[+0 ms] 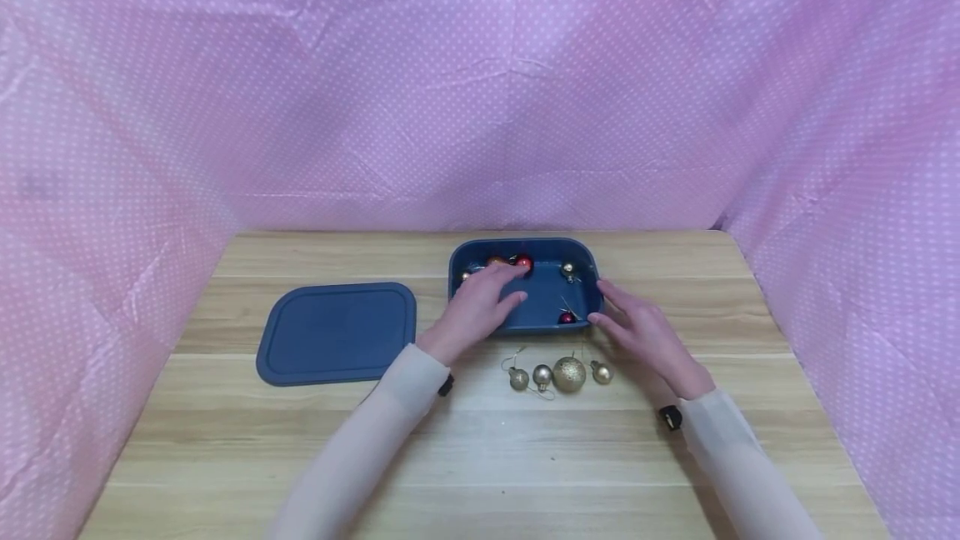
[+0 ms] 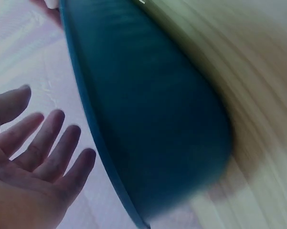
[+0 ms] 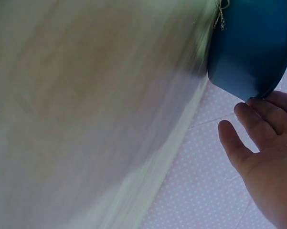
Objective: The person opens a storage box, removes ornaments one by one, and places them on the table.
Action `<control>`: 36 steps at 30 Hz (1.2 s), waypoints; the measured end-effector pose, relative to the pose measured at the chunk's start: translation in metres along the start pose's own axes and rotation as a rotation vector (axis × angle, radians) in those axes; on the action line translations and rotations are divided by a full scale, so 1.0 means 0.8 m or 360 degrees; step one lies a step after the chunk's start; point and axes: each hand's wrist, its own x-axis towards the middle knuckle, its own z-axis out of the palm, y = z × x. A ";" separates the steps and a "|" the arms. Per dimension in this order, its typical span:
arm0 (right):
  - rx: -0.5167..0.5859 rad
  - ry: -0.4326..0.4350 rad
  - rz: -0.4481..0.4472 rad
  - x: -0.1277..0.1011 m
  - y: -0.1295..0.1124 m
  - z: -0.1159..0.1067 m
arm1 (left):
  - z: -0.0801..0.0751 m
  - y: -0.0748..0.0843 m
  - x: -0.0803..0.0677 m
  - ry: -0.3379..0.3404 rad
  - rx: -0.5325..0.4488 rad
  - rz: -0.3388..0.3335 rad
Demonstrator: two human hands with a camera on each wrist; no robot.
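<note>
A dark blue rectangular box (image 1: 545,297) sits toward the back of the table, with several small Christmas baubles inside. Among them are a bright red bauble (image 1: 523,264), a gold bauble (image 1: 568,270) and a dark red bauble (image 1: 567,318). My left hand (image 1: 480,307) reaches over the left part of the box, fingers spread and palm bare in the left wrist view. It covers part of the box's left side. At the right end, my right hand (image 1: 637,327) has its loosely extended fingertips at the box's rim (image 3: 277,82). No bauble shows in either hand.
Before the box lies a row of gold baubles with hanging strings, including a large glittery bauble (image 1: 569,374) and a smaller bauble (image 1: 602,372). A flat blue lid (image 1: 337,332) rests on the wooden table (image 1: 525,473) at left. Pink dotted cloth (image 1: 480,107) surrounds the table.
</note>
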 end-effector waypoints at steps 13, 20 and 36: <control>-0.0007 0.0007 -0.0026 0.003 0.001 0.000 | 0.038 0.014 0.045 -0.0279 -0.0362 -0.0004; 0.0009 -0.0007 -0.0007 0.003 0.001 0.001 | 0.053 0.003 0.062 -0.0449 -0.0455 -0.0043; 0.0003 0.0010 -0.0002 0.003 0.001 0.002 | 0.071 -0.005 0.081 -0.0626 -0.0536 -0.0157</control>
